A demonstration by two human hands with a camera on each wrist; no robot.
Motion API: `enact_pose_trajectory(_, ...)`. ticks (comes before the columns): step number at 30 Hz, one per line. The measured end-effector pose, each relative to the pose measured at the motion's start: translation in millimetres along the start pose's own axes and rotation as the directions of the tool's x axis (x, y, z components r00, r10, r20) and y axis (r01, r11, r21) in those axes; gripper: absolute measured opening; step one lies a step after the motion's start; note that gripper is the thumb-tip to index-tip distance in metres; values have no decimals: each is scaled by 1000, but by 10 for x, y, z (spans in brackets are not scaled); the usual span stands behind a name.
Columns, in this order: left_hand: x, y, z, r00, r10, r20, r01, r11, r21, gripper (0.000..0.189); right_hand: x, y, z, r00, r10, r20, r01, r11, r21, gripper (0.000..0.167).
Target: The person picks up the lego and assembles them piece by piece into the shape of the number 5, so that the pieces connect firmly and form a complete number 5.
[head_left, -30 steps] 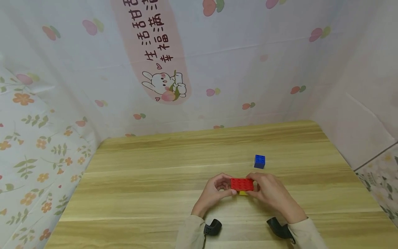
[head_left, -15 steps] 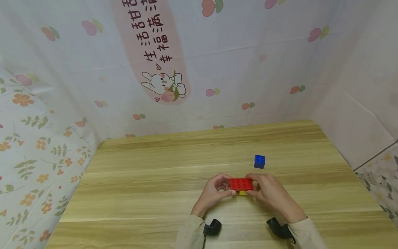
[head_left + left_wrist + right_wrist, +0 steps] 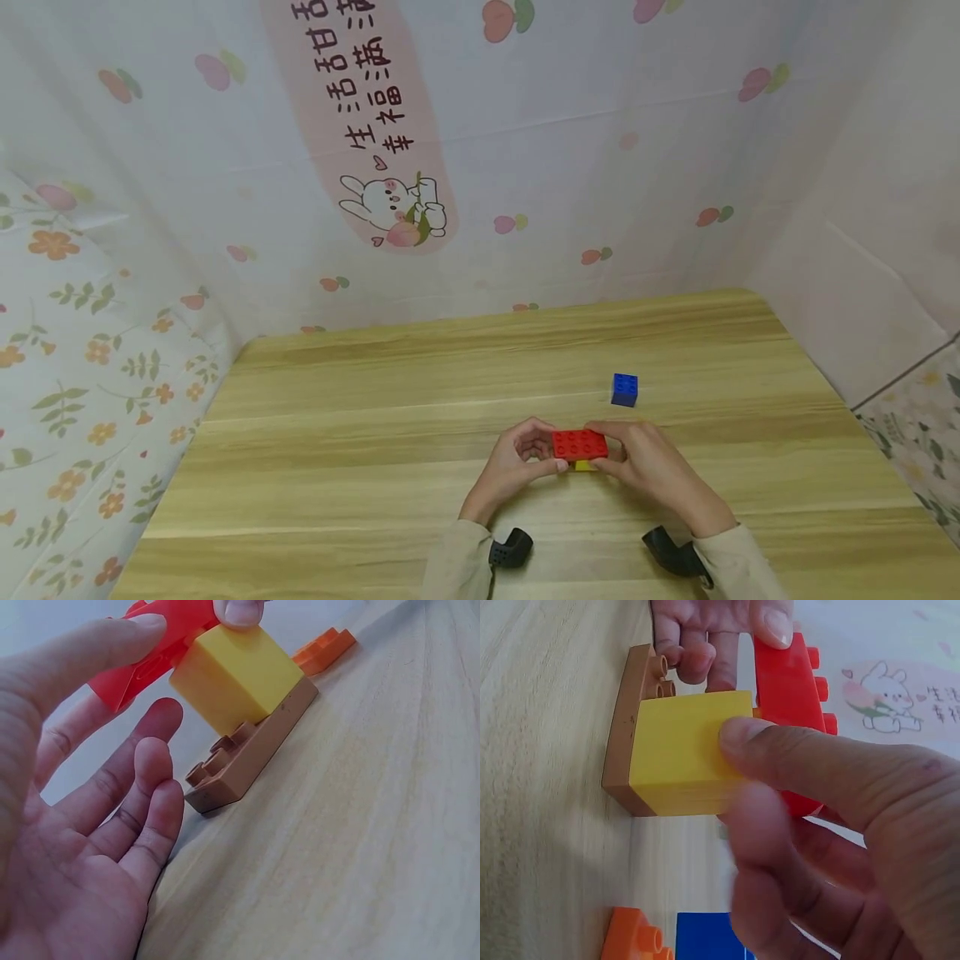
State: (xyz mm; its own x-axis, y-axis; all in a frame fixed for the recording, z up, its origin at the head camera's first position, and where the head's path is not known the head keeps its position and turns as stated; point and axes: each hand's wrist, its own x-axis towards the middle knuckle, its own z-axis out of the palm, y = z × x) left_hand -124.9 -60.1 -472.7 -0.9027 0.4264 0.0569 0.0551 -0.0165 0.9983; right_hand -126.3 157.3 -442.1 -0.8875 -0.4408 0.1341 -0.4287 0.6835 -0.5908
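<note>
A red studded toy brick (image 3: 580, 445) lies across the top of a yellow brick (image 3: 694, 739), overhanging it to the left. The yellow brick stands on one end of a flat brown brick (image 3: 251, 750), which rests on the table. My left hand (image 3: 513, 458) pinches the red brick's left end between thumb and index finger; its other fingers are loosely curled. My right hand (image 3: 652, 462) grips the stack from the right, its thumb on the yellow brick close to the red one. Whether red and yellow are fully joined I cannot tell.
A blue brick (image 3: 625, 389) sits on the wooden table (image 3: 375, 467) beyond my right hand. Close to the stack lies an orange brick (image 3: 324, 651), hidden in the head view. Printed cloth (image 3: 540, 150) hangs behind the table.
Both hands keep their hold on the bricks. The whole head view has shifted very slightly; nothing else has visibly moved.
</note>
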Motion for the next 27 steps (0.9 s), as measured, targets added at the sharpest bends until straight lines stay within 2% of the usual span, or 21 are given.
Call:
enact_pose_trajectory(20, -7, 27, -13, 1000, -7, -18, 7, 999, 38, 34, 36, -97, -50, 999, 53, 2, -52, 995, -85, 41)
enact_pose_trajectory(27, 0, 19, -24, 1000, 5, -12, -4, 998, 64, 33, 31, -92, -33, 999, 23, -29, -25, 996, -89, 41)
